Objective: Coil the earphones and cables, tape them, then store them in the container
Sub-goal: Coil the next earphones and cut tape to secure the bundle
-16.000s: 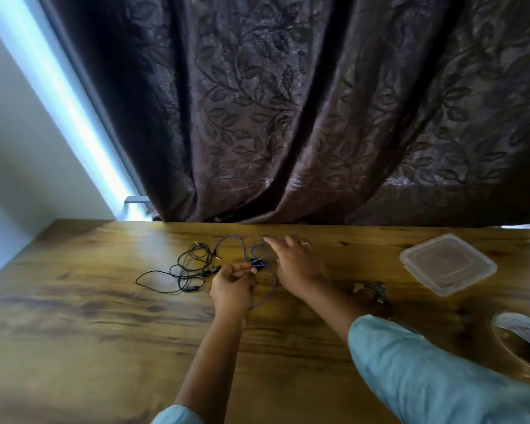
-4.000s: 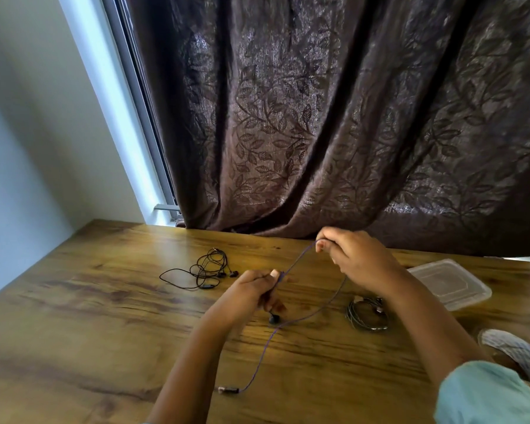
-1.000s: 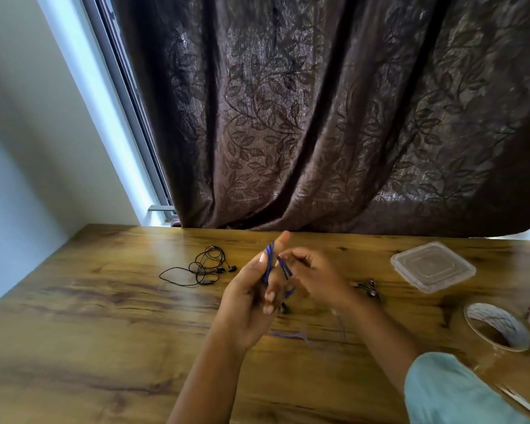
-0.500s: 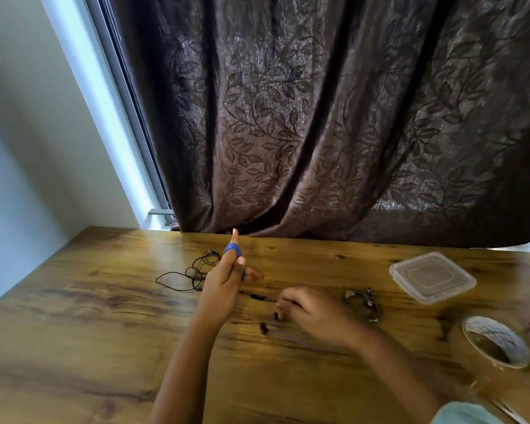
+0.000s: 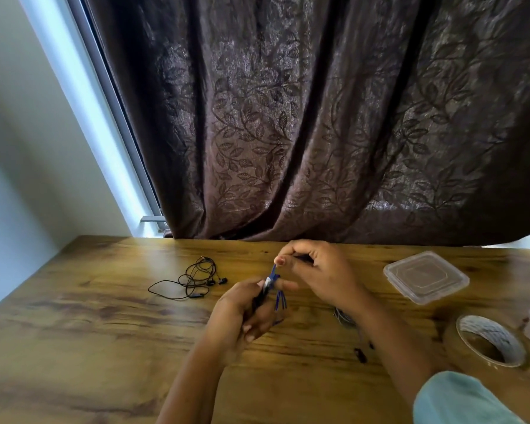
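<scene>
Blue cable bundle is clamped in left hand grip above the table, long axis running up and away to right hand, which pinches its top end. Count: one such cable, one loose black earphones tangle further left, one grey coil by right wrist, one tape roll, one lidded container right.

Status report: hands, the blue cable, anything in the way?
Left hand grips blue cable bundle; right hand pinches its upper end. Black earphones loose on table. Path to tape roll clear.
</scene>
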`<state>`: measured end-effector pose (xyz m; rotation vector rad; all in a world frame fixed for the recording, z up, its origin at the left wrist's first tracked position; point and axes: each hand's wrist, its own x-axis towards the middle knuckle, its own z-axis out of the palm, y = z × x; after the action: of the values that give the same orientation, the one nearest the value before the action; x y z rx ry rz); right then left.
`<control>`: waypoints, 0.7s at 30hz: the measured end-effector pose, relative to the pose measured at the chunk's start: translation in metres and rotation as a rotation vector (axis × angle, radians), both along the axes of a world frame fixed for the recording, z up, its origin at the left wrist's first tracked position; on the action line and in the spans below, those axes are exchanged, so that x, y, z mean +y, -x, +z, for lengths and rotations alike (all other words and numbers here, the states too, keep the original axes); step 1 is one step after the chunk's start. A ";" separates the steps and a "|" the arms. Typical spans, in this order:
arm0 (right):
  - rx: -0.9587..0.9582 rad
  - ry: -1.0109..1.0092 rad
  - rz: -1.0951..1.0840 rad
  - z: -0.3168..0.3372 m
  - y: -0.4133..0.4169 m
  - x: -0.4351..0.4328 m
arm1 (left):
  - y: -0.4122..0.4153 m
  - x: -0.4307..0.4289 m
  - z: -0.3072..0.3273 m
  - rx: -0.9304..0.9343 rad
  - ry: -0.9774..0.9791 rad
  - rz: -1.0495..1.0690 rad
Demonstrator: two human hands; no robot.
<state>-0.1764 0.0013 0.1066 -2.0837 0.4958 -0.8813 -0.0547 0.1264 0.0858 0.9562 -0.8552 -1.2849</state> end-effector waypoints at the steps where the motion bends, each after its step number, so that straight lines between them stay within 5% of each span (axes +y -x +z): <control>1: -0.027 -0.043 0.012 -0.002 -0.002 0.002 | 0.001 0.000 0.001 0.065 0.012 0.014; 10: 0.182 -0.181 0.086 -0.043 -0.020 0.026 | -0.006 -0.010 0.020 0.344 0.195 0.307; 18: 0.465 -0.130 0.129 -0.052 -0.007 0.054 | -0.020 -0.027 0.004 0.126 0.190 0.548; 21: 0.554 -0.005 0.084 -0.043 0.007 0.055 | -0.030 -0.030 -0.004 -0.184 0.144 0.544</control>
<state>-0.1838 0.0558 0.0632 -2.3185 0.6863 -0.2392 -0.0247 0.0968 0.0822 1.1070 -0.7455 -0.6698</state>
